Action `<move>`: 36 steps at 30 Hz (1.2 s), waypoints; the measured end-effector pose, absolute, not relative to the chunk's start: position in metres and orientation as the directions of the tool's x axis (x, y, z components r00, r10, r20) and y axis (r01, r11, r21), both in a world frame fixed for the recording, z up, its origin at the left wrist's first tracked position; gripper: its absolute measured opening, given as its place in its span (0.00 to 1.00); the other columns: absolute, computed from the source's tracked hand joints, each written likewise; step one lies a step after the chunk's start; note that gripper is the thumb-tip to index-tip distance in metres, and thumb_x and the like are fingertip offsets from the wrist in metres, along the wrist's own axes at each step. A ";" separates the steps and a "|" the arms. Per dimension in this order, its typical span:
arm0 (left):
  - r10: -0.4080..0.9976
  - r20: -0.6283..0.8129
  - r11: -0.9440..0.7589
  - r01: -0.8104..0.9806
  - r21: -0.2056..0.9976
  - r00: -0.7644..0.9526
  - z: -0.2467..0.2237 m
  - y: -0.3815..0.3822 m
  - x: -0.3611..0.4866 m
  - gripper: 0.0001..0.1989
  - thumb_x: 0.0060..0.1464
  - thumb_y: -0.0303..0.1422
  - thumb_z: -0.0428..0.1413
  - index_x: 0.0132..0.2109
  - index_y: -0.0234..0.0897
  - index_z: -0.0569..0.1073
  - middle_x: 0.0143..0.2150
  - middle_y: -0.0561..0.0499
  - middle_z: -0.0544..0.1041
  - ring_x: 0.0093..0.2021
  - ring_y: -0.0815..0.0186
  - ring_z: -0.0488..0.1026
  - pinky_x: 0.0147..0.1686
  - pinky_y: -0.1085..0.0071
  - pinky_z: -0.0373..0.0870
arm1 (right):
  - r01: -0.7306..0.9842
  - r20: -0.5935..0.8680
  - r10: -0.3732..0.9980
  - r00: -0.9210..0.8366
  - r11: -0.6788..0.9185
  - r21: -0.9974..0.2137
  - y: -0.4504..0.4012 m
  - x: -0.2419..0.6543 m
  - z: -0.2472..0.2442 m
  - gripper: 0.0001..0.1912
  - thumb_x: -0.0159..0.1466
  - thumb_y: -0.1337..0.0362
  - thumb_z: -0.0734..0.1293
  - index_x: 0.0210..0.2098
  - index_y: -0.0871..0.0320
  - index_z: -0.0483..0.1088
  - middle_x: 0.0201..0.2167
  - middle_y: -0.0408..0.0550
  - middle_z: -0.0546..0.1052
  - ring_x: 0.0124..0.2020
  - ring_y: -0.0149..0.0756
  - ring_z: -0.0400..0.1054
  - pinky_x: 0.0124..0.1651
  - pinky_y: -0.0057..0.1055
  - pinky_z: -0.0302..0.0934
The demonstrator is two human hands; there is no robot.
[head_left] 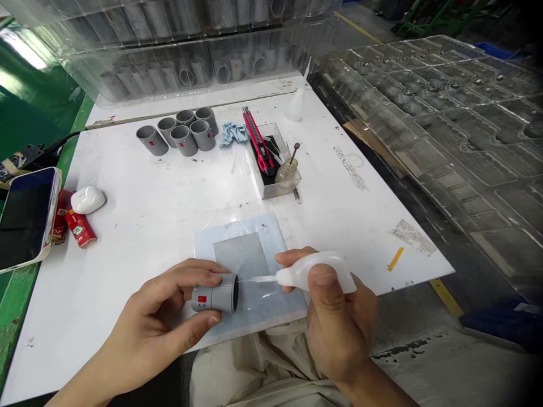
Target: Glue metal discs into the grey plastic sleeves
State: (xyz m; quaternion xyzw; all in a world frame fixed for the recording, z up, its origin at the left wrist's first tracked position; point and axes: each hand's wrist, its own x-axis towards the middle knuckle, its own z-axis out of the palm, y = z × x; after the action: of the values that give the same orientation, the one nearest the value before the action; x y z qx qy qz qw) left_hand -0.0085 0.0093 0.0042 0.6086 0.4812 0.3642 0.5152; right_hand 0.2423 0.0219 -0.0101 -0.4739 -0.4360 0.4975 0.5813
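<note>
- Nearest the camera: the person's beige trousers, at the bottom edge, below the table.
- Left hand: fingers and thumb curl around the grey coupling, lifted just above the sheet, its open end turned right, apparently to face the nozzle.
- Right hand: pinches the bottle between thumb and fingers, tilted nearly level so that the nozzle points left; its tip reaches the coupling's rim, but contact cannot be confirmed.
- Under both hands: a pale blue sheet, probably there to shield the table.
- Upper centre: six couplings grouped together, and a clear box holding a red knife and a jar.
- Left edge: a phone, set well aside.
- Right: stacked clear trays.
</note>
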 end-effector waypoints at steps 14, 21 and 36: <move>0.958 -0.047 -0.017 0.220 0.975 0.284 0.003 0.009 -0.009 0.21 0.66 0.26 0.66 0.59 0.59 0.81 0.61 0.52 0.83 0.60 0.63 0.80 0.53 0.77 0.80 | -0.179 -0.002 0.999 0.040 0.005 -0.984 0.023 0.248 -0.006 0.19 0.76 0.47 0.68 0.40 0.50 0.87 0.28 0.44 0.81 0.29 0.34 0.73 0.34 0.31 0.68; 0.969 -0.031 -0.014 0.179 0.984 0.246 0.006 0.007 -0.010 0.11 0.66 0.26 0.67 0.46 0.52 0.82 0.60 0.53 0.85 0.60 0.62 0.81 0.51 0.76 0.80 | -0.243 -0.005 0.983 0.183 0.040 -0.969 0.028 0.248 0.001 0.20 0.73 0.44 0.70 0.36 0.48 0.87 0.32 0.50 0.86 0.25 0.40 0.74 0.29 0.39 0.70; 0.974 -0.226 0.208 0.316 0.926 0.021 0.011 -0.002 0.001 0.19 0.58 0.39 0.73 0.56 0.56 0.86 0.50 0.53 0.87 0.46 0.62 0.81 0.39 0.77 0.78 | -0.180 0.110 0.982 0.155 0.138 -0.974 0.014 0.242 -0.012 0.17 0.78 0.51 0.65 0.48 0.48 0.86 0.41 0.47 0.85 0.34 0.36 0.77 0.34 0.32 0.70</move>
State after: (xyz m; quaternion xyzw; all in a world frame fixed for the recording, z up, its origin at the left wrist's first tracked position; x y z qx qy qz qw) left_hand 0.0013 -0.0020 0.0114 0.5284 0.6105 0.3417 0.4809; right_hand 0.2423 0.0137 -0.0121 -0.4525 -0.4430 0.4757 0.6105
